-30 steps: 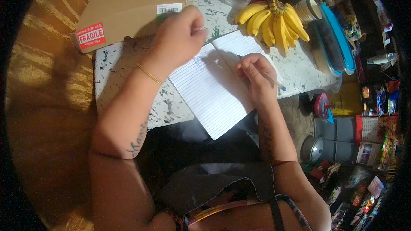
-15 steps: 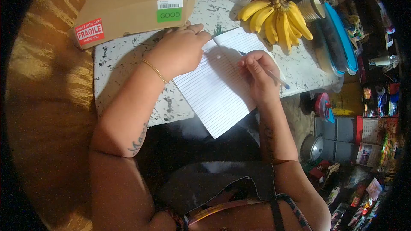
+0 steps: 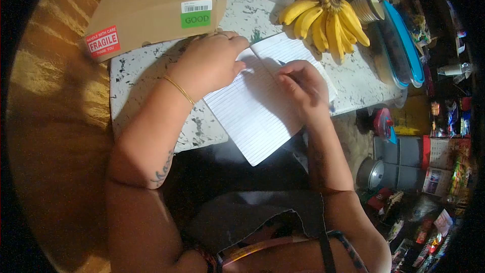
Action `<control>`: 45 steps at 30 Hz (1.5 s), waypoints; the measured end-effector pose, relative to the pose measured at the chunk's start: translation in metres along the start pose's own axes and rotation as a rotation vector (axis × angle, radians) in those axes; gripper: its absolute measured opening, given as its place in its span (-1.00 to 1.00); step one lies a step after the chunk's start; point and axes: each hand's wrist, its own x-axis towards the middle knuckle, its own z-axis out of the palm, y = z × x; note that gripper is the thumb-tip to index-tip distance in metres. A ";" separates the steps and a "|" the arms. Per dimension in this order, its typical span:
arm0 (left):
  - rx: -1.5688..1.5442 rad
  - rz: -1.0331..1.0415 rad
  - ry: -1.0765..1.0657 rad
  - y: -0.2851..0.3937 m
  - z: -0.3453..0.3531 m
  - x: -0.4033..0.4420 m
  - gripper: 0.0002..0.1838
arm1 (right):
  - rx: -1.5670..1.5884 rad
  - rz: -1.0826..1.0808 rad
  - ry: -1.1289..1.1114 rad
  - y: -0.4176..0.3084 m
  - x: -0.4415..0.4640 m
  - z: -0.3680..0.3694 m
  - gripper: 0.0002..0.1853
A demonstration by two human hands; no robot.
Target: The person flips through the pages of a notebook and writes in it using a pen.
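Observation:
An open lined notebook (image 3: pixel 252 116) lies on the white speckled table (image 3: pixel 194 131). My left hand (image 3: pixel 214 63) rests over the notebook's upper left edge, fingers bent and thumb apart from them, lying on the page. Between the thumb and fingers of my right hand (image 3: pixel 305 88) is a pen (image 3: pixel 282 62); its tip end shows over the right-hand page, and most of its barrel is hidden by the hand. From this angle I cannot tell whether the tip touches the paper. The pages show ruled lines, and shadow falls across their middle.
A cardboard box (image 3: pixel 151 7) with "FRAGILE" and "GOOD" labels stands beyond my left hand. Bananas (image 3: pixel 328 23) lie past the notebook's top right. Stacked paper cups (image 3: pixel 367 8) and a blue-lidded container (image 3: pixel 401 45) sit along the right side. A metal pot (image 3: pixel 371 173) is lower right.
My right hand has turned, with its fingers curled further over and the pen's rear end less visible. My left thumb has spread out over the page. The view has shifted slightly.

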 end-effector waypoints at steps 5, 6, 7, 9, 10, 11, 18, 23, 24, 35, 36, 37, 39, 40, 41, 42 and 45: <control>-0.067 -0.032 0.035 0.010 -0.004 -0.002 -0.53 | -0.540 -0.394 -0.097 -0.025 0.009 0.014 -0.77; -0.080 -0.039 0.022 0.012 -0.007 -0.002 -0.52 | -0.557 -0.403 -0.074 -0.028 0.011 0.018 -0.76; -0.092 -0.046 0.009 0.014 -0.008 -0.002 -0.50 | -0.534 -0.404 -0.075 -0.027 0.013 0.022 -0.76; -0.185 -0.044 0.041 0.013 -0.005 -0.002 -0.48 | -0.487 -0.404 -0.074 -0.026 0.018 0.028 -0.75; -0.232 -0.041 0.057 0.013 -0.003 -0.003 -0.47 | -0.503 -0.420 -0.085 -0.026 0.020 0.029 -0.76; -0.234 -0.034 0.091 0.012 0.000 -0.003 -0.46 | -0.518 -0.436 -0.095 -0.026 0.021 0.030 -0.76; -0.254 0.035 0.279 0.004 0.011 0.005 -0.44 | -0.546 -0.261 -0.073 -0.035 0.035 0.035 -0.77; -0.166 0.070 0.405 0.003 0.005 0.006 -0.60 | -0.631 -0.302 -0.039 -0.051 0.047 0.041 -0.78; -0.144 0.090 0.424 0.003 0.003 0.005 -0.59 | -0.627 -0.293 -0.050 -0.052 0.049 0.041 -0.79; -0.617 0.057 0.450 0.016 0.005 0.007 -0.61 | 0.031 0.001 -0.186 -0.060 0.050 0.026 -0.79; -0.661 0.053 0.434 0.018 0.003 0.007 -0.64 | 0.095 -0.005 -0.181 -0.058 0.049 0.026 -0.79; -0.703 0.049 0.419 0.018 0.002 0.007 -0.67 | 0.178 0.026 -0.174 -0.057 0.047 0.027 -0.78; -0.828 0.010 0.409 0.012 0.003 0.009 -0.73 | 0.342 0.088 -0.160 -0.055 0.043 0.031 -0.77; -0.891 -0.012 0.404 0.012 0.002 0.010 -0.75 | 0.288 0.125 -0.153 -0.054 0.040 0.033 -0.78; -1.222 -0.191 0.397 0.013 -0.003 0.010 -0.78 | 0.265 0.121 -0.162 -0.049 0.036 0.033 -0.77; -1.227 -0.192 0.461 0.006 -0.009 0.010 -0.79 | 0.242 0.118 -0.171 -0.039 0.032 0.033 -0.77; -0.974 -0.160 0.694 -0.007 -0.020 0.009 -0.87 | 0.123 0.069 -0.095 -0.033 0.021 0.025 -0.78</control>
